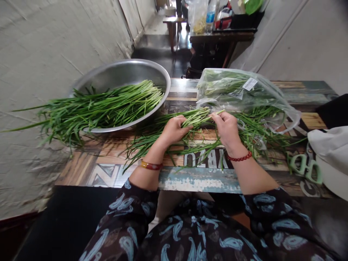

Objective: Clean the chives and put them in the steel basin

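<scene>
My left hand (176, 129) is closed around a bunch of garlic chives (198, 115), whose pale stem ends point right and whose green leaves trail left over the table. At those stem ends, the fingers of my right hand (225, 125) pinch a pale chive stem. More loose garlic chives (252, 127) lie just right of my right hand, partly under a clear plastic bag (217, 74) that holds further greens. On the left, a wide metal basin (133, 66) carries a large pile of garlic chives (116, 105), leaves hanging over its rim.
The wooden-patterned table (190, 181) has its near edge against my body. Pale green scissors (304, 165) and a white cap (331, 156) are at the right. A rough wall (54, 54) borders the left. Behind stands another table (223, 37) with a water bottle (210, 16).
</scene>
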Tool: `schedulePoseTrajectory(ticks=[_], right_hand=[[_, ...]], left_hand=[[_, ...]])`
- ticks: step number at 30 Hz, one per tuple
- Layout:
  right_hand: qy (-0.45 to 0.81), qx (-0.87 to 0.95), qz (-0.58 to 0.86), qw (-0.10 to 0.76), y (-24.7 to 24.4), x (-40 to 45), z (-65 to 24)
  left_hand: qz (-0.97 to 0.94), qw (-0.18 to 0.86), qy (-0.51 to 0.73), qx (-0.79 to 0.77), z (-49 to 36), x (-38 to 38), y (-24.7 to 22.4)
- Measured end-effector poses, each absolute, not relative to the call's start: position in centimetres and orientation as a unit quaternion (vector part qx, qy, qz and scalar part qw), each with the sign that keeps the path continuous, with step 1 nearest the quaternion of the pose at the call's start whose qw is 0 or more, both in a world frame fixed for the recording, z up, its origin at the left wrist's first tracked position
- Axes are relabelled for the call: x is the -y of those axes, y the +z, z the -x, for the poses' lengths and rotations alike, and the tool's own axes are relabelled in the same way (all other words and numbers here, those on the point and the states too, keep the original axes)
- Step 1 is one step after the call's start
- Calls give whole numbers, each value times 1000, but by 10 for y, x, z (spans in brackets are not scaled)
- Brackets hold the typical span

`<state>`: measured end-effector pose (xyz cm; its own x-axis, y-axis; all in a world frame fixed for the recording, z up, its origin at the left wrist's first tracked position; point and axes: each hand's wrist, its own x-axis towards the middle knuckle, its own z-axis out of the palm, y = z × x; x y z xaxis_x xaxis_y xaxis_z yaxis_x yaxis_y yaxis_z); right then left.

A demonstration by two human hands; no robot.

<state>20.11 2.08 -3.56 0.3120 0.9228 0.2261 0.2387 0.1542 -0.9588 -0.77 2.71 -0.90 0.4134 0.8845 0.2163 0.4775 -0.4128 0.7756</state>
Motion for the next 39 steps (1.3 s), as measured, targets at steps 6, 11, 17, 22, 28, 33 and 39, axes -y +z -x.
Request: schedulePoseTrajectory(ticks=[6, 11, 17, 22, 28, 33, 39], right_hand=[[285, 468, 577, 606, -37, -25, -207], [267, 481, 576, 605, -36, -24, -205], [242, 517, 547, 612, -36, -22, -203], [174, 571, 508, 621, -29, -16, -200], [133, 580, 510, 621, -24, -16, -205], [142, 511, 544, 651, -34, -28, -221], [119, 528, 549, 637, -33, -26, -218]], left_hand=[[-757, 357, 318, -446, 8, -27, -12], [-750, 345, 332, -456, 5, -26, -11], [-740, 333, 337, -477, 2, -27, -12], [-703, 371, 355, -492, 1, -25, -14], [-698, 407, 342, -480, 5, -25, -14], [-708, 441, 297, -464, 10, -26, -11], [-716, 404, 314, -474, 5, -27, -14]])
